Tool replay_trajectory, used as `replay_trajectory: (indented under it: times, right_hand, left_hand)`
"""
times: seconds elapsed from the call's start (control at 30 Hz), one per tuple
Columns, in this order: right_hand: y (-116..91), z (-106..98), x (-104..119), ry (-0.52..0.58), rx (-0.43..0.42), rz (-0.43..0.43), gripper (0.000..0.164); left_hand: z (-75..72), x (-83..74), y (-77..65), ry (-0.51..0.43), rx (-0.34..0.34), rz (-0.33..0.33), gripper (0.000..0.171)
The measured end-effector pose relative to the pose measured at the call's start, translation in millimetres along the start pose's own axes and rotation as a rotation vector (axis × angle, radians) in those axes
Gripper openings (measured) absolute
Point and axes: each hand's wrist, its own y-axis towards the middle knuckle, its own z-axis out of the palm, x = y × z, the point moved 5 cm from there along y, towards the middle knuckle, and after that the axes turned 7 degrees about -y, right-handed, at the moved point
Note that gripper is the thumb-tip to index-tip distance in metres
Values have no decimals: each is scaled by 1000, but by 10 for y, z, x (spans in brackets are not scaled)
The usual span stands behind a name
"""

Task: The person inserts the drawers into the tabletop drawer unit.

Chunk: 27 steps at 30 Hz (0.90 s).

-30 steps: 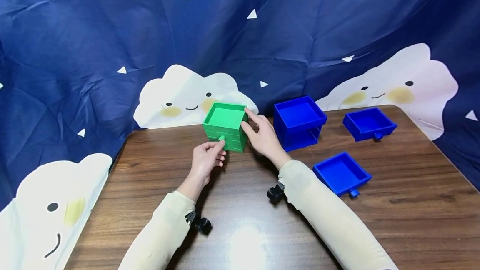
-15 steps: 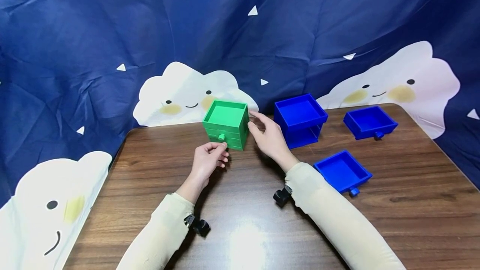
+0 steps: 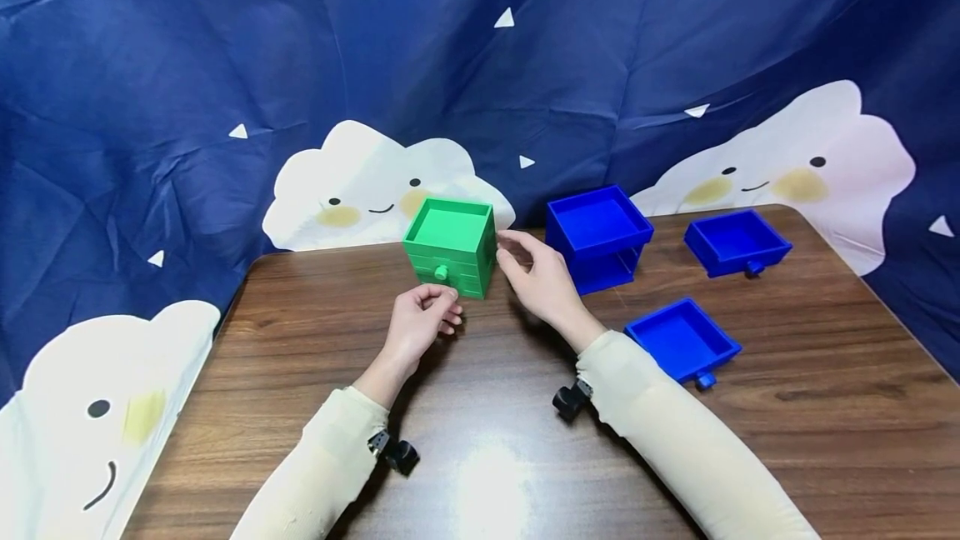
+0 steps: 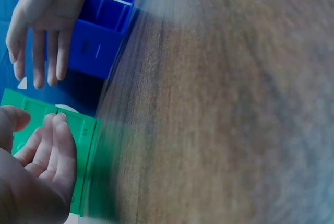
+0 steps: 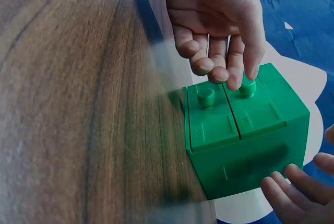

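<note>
Hands (image 5: 215, 23) partly hide green box (image 5: 250, 153).

The tiny marks (image 5: 245, 120) on the green drawer fronts (image 5: 261, 109) cannot be read.

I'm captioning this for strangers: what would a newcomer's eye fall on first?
Probably the bright green box near the back of the table, left hand in front, right hand beside it. To its right sit a blue box and two blue drawers, with smiling clouds on the backdrop behind.
</note>
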Motion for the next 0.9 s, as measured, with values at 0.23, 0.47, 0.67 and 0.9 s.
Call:
replay_trajectory:
  times: [0.23,0.47,0.67,0.9]
  right_hand:
    - [-76,-49,31,-29,39,-5,38]
    - [-157,-128,54,-24,51,-12,38]
    - [-242,-200,59,-31,71,-15,37]
    - [-334,-257,42,-46,112,-19,37]
  left_hand:
    - [28,-13,-27,7,1,43,25]
    - [79,-10,-53,49,32,59,27]
    - [139,-2,-61,57,62,55,26]
    - [248,-60,-68,62,91,107,26]
